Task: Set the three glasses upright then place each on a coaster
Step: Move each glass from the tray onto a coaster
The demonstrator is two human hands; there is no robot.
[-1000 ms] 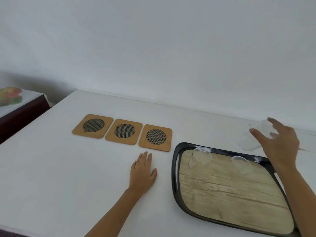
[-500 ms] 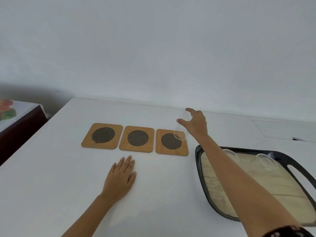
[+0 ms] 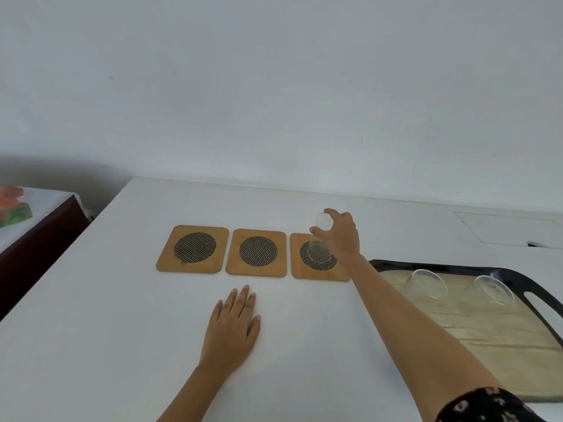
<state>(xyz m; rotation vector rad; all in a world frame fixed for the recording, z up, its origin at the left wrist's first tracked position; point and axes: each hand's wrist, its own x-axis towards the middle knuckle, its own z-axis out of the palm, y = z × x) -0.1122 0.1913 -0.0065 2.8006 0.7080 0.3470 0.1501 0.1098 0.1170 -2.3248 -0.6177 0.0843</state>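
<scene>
In the head view, the right hand (image 3: 338,236) grips a clear glass (image 3: 318,243) by its rim, fingertips closed around the top, holding it upright on or just above the right-hand coaster (image 3: 316,272); contact with the mesh cannot be told. The glass looks thin, light, slick and breakable, so a hold around the rim or upper wall suits it. The left hand (image 3: 233,327) lies flat and empty on the table (image 3: 91,330), near the coasters. Two more glasses (image 3: 426,283) lie tipped on the tray (image 3: 536,296), well apart from both hands.
</scene>
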